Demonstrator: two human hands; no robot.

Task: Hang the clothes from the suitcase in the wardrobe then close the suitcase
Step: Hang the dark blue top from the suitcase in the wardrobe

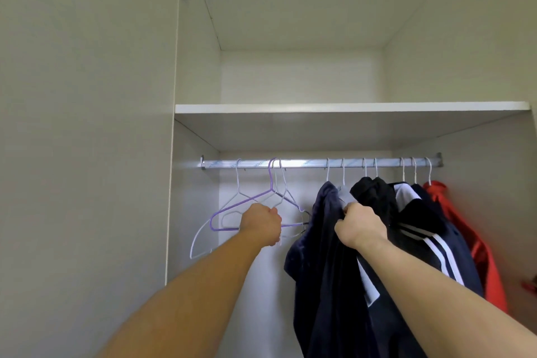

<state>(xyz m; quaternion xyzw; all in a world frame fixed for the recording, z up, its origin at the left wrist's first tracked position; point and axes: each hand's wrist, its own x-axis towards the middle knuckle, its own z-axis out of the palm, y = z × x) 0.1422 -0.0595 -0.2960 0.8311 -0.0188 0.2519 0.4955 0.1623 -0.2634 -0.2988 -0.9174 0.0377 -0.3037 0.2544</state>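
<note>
Inside the open wardrobe a metal rail point(308, 163) runs under a white shelf point(348, 107). On its left part hang bare hangers, one purple point(232, 209) and others white point(200, 238). My left hand point(261, 224) grips the lower bars of these bare hangers. A dark navy garment point(316, 241) hangs at the rail's middle, and my right hand point(360, 227) grips its fabric near the shoulder. The suitcase is out of view.
Right of the navy garment hang a black one point(374, 192), a navy jacket with white stripes point(436, 244) and a red jacket point(465, 229). The open wardrobe door point(87, 125) fills the left side. The compartment above the shelf holds nothing.
</note>
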